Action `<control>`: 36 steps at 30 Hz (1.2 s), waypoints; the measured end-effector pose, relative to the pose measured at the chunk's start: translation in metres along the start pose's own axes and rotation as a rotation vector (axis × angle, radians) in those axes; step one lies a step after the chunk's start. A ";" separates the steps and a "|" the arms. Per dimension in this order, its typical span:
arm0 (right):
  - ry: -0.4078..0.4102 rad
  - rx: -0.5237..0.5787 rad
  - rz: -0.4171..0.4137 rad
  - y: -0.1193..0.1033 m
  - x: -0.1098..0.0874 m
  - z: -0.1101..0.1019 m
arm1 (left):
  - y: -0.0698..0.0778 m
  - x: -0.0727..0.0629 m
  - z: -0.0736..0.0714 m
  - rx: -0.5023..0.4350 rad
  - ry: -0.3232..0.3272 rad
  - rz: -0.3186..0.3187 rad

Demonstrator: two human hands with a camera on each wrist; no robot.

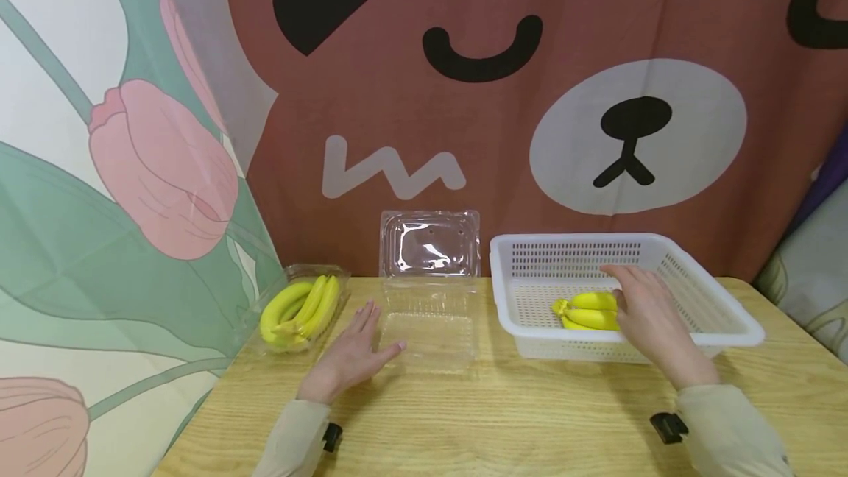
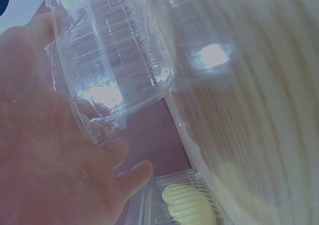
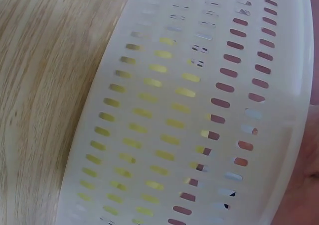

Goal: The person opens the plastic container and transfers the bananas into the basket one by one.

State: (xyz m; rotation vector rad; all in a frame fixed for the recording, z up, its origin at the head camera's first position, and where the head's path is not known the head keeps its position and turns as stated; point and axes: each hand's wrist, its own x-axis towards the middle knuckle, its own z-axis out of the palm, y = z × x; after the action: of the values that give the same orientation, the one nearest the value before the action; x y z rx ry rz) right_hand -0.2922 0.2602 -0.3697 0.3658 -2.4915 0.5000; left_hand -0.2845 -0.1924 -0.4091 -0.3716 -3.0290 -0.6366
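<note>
My left hand lies beside an empty clear plastic clamshell box with its lid raised at the back. Its fingers are extended; in the left wrist view the hand is close against the box's side. Over the front rim of a white perforated basket reaches my right hand, fingers loosely bent above a bunch of yellow bananas. The hand covers the bunch's right end, so contact is unclear. Through the basket's holes, the right wrist view shows yellow patches of the bananas; the fingers are hidden there.
A second clear box at the left holds a bunch of bananas. Behind the wooden table hangs a curtain with a bear print; a tulip-print cloth hangs at the left.
</note>
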 end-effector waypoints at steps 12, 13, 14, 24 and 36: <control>-0.033 0.007 0.022 -0.003 0.000 -0.002 | 0.001 -0.001 0.000 -0.007 -0.004 0.004; -0.034 0.009 0.022 -0.003 0.000 -0.002 | 0.001 -0.001 0.000 -0.007 -0.003 0.004; -0.034 0.012 0.022 -0.003 0.000 -0.002 | 0.001 -0.001 0.000 -0.007 -0.003 0.005; 0.012 0.049 0.014 -0.015 0.002 -0.002 | 0.000 0.001 0.000 0.039 0.009 0.014; -0.066 0.189 0.060 -0.046 0.003 -0.003 | 0.000 0.003 -0.007 0.098 0.041 0.057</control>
State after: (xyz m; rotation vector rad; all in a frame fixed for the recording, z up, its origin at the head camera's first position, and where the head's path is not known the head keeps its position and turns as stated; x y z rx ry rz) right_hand -0.2769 0.2202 -0.3528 0.3869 -2.5318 0.7633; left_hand -0.2877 -0.1944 -0.4021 -0.4339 -2.9841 -0.4838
